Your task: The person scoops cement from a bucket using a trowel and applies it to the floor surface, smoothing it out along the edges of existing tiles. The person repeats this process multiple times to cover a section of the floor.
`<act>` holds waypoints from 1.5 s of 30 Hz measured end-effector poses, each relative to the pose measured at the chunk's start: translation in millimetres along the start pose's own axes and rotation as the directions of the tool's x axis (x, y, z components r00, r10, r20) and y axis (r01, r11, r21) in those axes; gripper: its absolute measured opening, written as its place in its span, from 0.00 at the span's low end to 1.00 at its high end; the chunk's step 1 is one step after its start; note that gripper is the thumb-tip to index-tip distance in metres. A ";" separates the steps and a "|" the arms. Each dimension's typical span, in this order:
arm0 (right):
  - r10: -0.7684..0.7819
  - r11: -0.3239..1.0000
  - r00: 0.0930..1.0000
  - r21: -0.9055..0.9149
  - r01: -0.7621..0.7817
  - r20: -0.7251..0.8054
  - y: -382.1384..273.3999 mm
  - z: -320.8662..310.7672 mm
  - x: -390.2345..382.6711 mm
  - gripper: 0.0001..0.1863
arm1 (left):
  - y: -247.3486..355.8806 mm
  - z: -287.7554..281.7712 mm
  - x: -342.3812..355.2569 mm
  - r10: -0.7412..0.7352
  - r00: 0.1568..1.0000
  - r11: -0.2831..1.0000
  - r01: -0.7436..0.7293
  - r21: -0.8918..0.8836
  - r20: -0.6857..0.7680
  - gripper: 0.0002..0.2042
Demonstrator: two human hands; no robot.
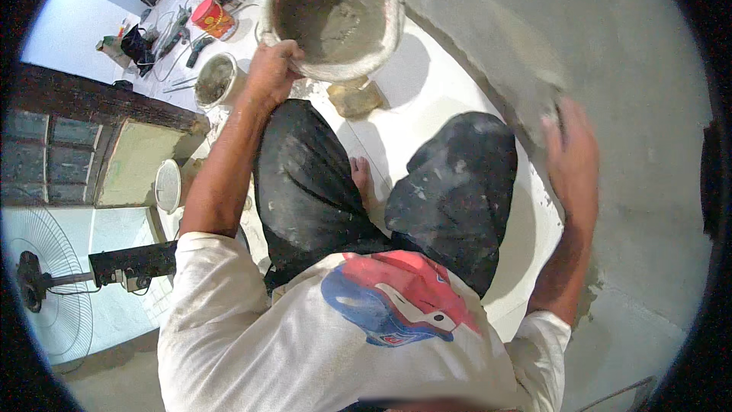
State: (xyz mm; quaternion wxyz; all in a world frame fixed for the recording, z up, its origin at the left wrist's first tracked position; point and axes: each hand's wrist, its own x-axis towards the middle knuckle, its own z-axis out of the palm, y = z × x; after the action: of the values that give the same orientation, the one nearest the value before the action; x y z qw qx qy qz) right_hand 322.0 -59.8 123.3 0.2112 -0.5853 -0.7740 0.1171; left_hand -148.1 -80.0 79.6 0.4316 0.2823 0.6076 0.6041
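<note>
Our hands are working well apart. At eleven o'clock the left hand (276, 69) is pinching the near rim of the mortar bucket (335, 71), thumb lying over the lip. At three o'clock the right hand (570, 156) is blurring in front of the grey wall (633, 53); something thin and dark is showing by its fingers, but we cannot tell whether it is gripping a tool or touching the wall.

For good work, we are judging, the left should be holding the rim firmly and stopping the bucket from tipping further, so that mortar (343, 27) is not sliding over the lip; if the right is smoothing, it should be pressing lightly and evenly.

The bucket is filling the twelve o'clock side, partly overlapping a yellowish block (354, 98). Its mouth is facing up and apparently leaning toward six o'clock; its depth axis is running away from us, toward twelve. The roundish opening is giving no clear long axis.
</note>
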 end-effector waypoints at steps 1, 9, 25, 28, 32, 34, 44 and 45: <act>-0.134 0.991 0.990 -0.027 0.133 -0.033 -25.7 8.0 18.6 0.24 | 1.2 3.5 -4.8 0.057 0.998 0.998 -0.057 -0.034 -0.008 0.22; -0.544 0.736 0.833 -0.422 0.529 0.097 -200.1 88.4 130.2 0.08 | 13.9 15.7 -27.5 0.162 0.987 0.983 -0.161 0.090 0.001 0.24; -0.653 0.576 0.731 -0.498 0.648 0.197 -170.8 142.4 133.5 0.07 | 4.3 -3.6 -10.9 -0.038 0.999 0.944 0.024 0.328 0.036 0.34; -0.642 0.551 0.718 -0.489 0.676 0.269 -173.1 142.0 123.0 0.07 | -8.8 -7.7 -2.7 0.021 0.998 0.977 -0.034 0.212 0.062 0.32; -0.611 0.552 0.711 -0.455 0.698 0.349 -177.1 132.5 116.4 0.08 | -10.3 -6.0 4.6 -0.012 0.997 0.982 -0.003 0.187 0.078 0.33; -0.571 0.585 0.731 -0.438 0.682 0.374 -174.4 137.6 114.3 0.08 | -8.2 -2.2 3.6 -0.012 0.998 0.979 -0.002 0.206 0.067 0.33; -0.639 0.600 0.737 -0.456 0.657 0.221 -198.4 135.0 125.0 0.07 | 0.4 -2.8 -3.2 -0.017 0.993 0.911 -0.032 0.411 0.115 0.26; -0.662 0.576 0.720 -0.473 0.666 0.208 -198.4 142.0 124.9 0.06 | 1.6 -1.7 -4.4 -0.003 0.991 0.897 -0.057 0.439 0.135 0.26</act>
State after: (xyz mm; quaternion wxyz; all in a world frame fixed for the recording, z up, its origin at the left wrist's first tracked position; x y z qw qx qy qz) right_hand 58.0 11.9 106.6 0.0710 -0.2863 -0.9384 -0.1801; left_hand -147.8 -84.4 81.7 0.3871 0.4207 0.6949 0.4363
